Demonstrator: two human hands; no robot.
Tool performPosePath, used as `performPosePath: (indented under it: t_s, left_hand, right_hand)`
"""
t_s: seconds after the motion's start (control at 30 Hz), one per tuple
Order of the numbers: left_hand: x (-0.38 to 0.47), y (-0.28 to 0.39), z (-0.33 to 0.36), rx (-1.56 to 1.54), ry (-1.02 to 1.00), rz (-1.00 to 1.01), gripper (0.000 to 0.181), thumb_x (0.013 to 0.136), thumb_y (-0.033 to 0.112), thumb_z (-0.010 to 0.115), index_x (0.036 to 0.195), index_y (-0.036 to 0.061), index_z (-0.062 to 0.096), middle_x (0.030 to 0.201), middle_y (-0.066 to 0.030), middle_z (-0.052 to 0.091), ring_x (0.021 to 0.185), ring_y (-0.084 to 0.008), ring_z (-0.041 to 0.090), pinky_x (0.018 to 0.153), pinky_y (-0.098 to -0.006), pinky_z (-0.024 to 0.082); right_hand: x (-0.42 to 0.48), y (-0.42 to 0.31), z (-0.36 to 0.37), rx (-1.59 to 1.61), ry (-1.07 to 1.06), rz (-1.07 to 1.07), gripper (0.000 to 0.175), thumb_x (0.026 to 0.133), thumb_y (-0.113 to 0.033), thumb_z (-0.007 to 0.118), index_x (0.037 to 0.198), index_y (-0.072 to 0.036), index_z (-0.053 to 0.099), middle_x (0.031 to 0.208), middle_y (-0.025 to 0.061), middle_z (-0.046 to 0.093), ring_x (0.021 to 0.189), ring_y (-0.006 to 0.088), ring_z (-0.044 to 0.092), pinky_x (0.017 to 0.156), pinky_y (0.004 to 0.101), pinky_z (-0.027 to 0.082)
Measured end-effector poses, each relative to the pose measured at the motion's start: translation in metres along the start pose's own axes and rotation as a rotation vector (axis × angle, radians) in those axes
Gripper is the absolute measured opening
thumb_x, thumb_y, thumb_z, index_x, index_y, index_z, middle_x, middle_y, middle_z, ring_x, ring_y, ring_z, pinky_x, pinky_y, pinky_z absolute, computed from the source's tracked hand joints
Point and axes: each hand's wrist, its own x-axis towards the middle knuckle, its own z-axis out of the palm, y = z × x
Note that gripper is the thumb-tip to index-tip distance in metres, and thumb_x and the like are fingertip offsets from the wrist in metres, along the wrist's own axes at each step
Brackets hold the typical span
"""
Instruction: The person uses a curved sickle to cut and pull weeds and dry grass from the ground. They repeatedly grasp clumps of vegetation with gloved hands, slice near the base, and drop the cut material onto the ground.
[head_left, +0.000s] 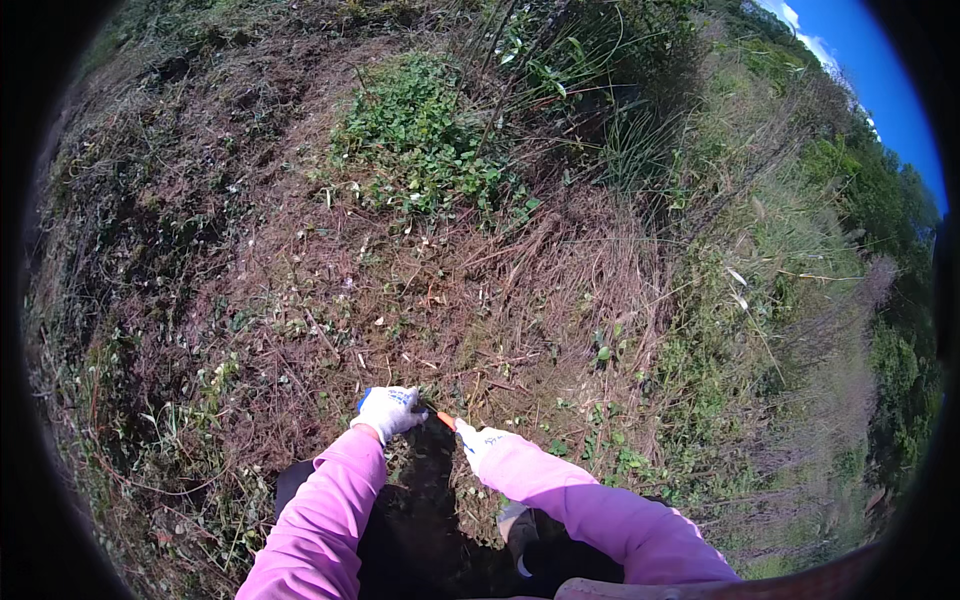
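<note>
My right hand (480, 444), in a white work glove with blue printing, grips a tool by its orange handle (447, 421). The rest of that tool is too small and dark to name. Just left of the handle is my left hand (391, 412), in a matching glove with a blue edge. Its fingers curl down close to the ground, beside the tool's front end. Whether they hold any stems is hidden from above. Under both hands lies ground cover of cut stems, dry grass and small leaves (450, 367).
A clump of leafy green plants (427, 142) grows ahead. Beyond it, tall grass and thin branches (630, 142) lean over. Dry grass (600, 262) slopes to the right, towards bushes (892, 360). My shoe (517, 529) stands below my right arm.
</note>
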Motion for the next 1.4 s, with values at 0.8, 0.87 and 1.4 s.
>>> performPosePath:
  t_s: [0.8, 0.87, 1.4]
  left_hand:
    - [-0.012, 0.056, 0.006, 0.220, 0.109, 0.110, 0.043, 0.079, 0.047, 0.058, 0.092, 0.0068, 0.054, 0.076, -0.0134, 0.063, 0.069, -0.0315, 0.063, 0.061, -0.0429, 0.049]
    - [-0.016, 0.058, 0.014, 0.252, 0.163, 0.076, 0.043, 0.079, 0.045, 0.059, 0.096, 0.0064, 0.053, 0.078, -0.0111, 0.063, 0.072, -0.0281, 0.063, 0.064, -0.0404, 0.048]
    - [-0.022, 0.050, 0.030, 0.120, 0.049, 0.162, 0.045, 0.082, 0.050, 0.053, 0.091, 0.0054, 0.053, 0.065, -0.0131, 0.060, 0.060, -0.0303, 0.061, 0.052, -0.0407, 0.047]
  right_hand:
    - [0.001, 0.048, 0.040, 0.168, 0.050, -0.050, 0.052, 0.091, -0.028, 0.040, 0.139, -0.014, 0.028, 0.088, 0.0169, 0.063, 0.073, 0.0337, 0.061, 0.068, 0.0441, 0.048]
    - [0.011, 0.046, 0.056, 0.178, 0.040, -0.102, 0.052, 0.091, -0.029, 0.040, 0.139, -0.014, 0.028, 0.088, 0.0170, 0.063, 0.072, 0.0337, 0.061, 0.068, 0.0444, 0.048]
    - [-0.010, 0.024, 0.007, 0.277, -0.001, -0.043, 0.057, 0.090, -0.041, 0.040, 0.138, -0.012, 0.030, 0.088, 0.0208, 0.062, 0.076, 0.0364, 0.061, 0.071, 0.0460, 0.047]
